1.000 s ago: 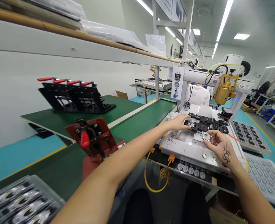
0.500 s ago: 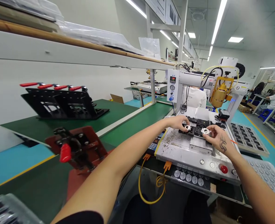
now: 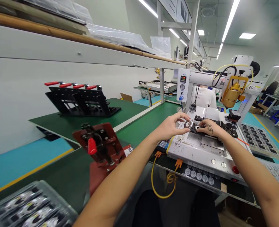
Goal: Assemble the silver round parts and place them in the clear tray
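Observation:
My left hand (image 3: 170,126) grips a round, shiny disc-shaped part (image 3: 188,124) by its edge, between thumb and fingers, tilted above the left end of the black fixture (image 3: 230,130). Close beside it, my right hand (image 3: 208,128) is closed at the fixture, its fingertips on a small white round part (image 3: 197,128). Whether that part sits in the fixture or is lifted off cannot be made out. The fixture lies on the white bed (image 3: 185,146) of a benchtop machine with a gold-coloured head (image 3: 232,94).
A red clamp jig (image 3: 103,145) stands left of my forearm. At lower left lies a plastic tray (image 3: 68,209) of parts. Another tray (image 3: 259,138) with black parts is right of the machine. A yellow cable (image 3: 152,179) hangs at the front. A person in white (image 3: 204,96) is behind.
The round shiny part was in my right hand and a similar one is now in my left. My right hand has moved left to the small white part. The view has shifted left.

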A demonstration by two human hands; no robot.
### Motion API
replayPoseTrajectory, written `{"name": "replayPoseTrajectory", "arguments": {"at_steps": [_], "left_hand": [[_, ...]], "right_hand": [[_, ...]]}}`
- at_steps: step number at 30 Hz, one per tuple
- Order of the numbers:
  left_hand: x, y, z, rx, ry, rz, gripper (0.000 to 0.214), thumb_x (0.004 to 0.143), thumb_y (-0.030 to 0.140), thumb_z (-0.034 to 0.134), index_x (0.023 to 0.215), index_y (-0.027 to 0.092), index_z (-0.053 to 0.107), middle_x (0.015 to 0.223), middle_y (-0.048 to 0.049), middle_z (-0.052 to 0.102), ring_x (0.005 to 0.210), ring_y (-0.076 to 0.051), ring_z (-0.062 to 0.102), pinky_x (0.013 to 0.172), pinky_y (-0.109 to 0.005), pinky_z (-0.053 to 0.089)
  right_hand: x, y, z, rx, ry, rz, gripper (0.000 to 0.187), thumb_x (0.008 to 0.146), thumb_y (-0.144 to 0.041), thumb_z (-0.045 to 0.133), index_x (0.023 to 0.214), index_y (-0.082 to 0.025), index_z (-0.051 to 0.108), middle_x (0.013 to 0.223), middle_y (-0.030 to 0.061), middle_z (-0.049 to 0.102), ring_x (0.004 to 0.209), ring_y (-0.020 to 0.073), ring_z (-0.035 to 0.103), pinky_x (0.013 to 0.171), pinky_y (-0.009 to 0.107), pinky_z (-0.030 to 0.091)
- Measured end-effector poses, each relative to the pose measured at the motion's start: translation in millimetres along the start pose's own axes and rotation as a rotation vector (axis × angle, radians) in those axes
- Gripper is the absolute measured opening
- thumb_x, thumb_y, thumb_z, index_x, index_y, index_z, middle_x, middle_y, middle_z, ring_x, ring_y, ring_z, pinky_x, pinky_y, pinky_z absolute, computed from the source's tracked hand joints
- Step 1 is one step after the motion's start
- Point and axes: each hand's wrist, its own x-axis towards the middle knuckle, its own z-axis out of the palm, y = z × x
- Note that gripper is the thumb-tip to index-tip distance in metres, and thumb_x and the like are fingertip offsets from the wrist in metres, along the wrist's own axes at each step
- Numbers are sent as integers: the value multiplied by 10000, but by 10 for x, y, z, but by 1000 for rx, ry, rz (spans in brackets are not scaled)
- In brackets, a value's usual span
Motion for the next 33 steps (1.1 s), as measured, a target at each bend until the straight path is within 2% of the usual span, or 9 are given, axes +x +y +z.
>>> {"name": "replayPoseTrajectory", "arguments": {"at_steps": [4,10,15,18,20,22,25,29,33], "left_hand": [[-309,22,33,-16,23,-25,337,866,353,836,1143,245,675,1320,-115,695,1211,-260,661,1119,-503,524],[-871,29,127,-41,93,-77,336,862,306,856,1141,220,689,1324,-134,690,1283,-285,647,1168,-511,492],[-1146,144,352,-120,174,-99,353,858,277,869,1152,223,681,1314,-136,703,1302,-285,649,1169,-465,499],[-1204,252,547,-195,153,-181,387,859,283,874,1181,213,672,1289,-127,739,1252,-273,683,1123,-416,527],[-1283,292,680,-254,123,-251,430,855,295,878,1210,192,658,1229,-130,768,1160,-264,724,1057,-390,559],[-1426,291,795,-309,105,-316,470,839,301,887,1222,180,644,1158,-127,784,1071,-257,749,985,-369,585],[-1717,220,924,-326,103,-414,479,825,298,892,1218,186,642,1109,-110,788,1029,-247,759,933,-341,594],[-1985,75,1065,-342,87,-496,448,818,307,889,1182,184,657,1035,-97,791,963,-237,768,869,-316,600],[-1953,-3,1236,-382,8,-502,451,816,325,887,1173,175,657,967,-95,795,878,-230,771,826,-313,603]], "right_hand": [[3,7,11,-48,-24,-23,241,945,-385,796,1010,-159,850,948,79,792,873,231,701,798,321,503],[-18,30,59,-155,36,-13,273,991,-433,749,1030,-187,861,994,141,739,983,300,665,888,395,484],[-20,-30,124,-172,108,0,267,977,-450,771,1001,-199,859,918,116,698,916,280,646,885,391,487],[-150,-147,71,-152,226,6,309,1003,-464,725,1089,-189,838,990,140,710,997,315,642,944,437,495],[-408,-205,-32,-142,341,16,367,1074,-452,599,1219,-176,792,1112,168,714,1110,335,625,1021,476,479],[-840,-206,-151,-113,483,34,404,1125,-431,475,1281,-178,748,1185,164,715,1145,316,625,1051,472,475],[-1699,-94,-214,14,751,123,365,1112,-470,511,1202,-216,758,1117,104,748,985,263,676,915,408,534],[-2654,170,82,44,952,359,340,1044,-500,621,1104,-195,760,949,74,741,819,236,665,782,388,546],[-2963,370,478,26,953,392,368,1012,-534,656,1078,-182,742,893,62,690,748,210,627,721,377,559]]}}
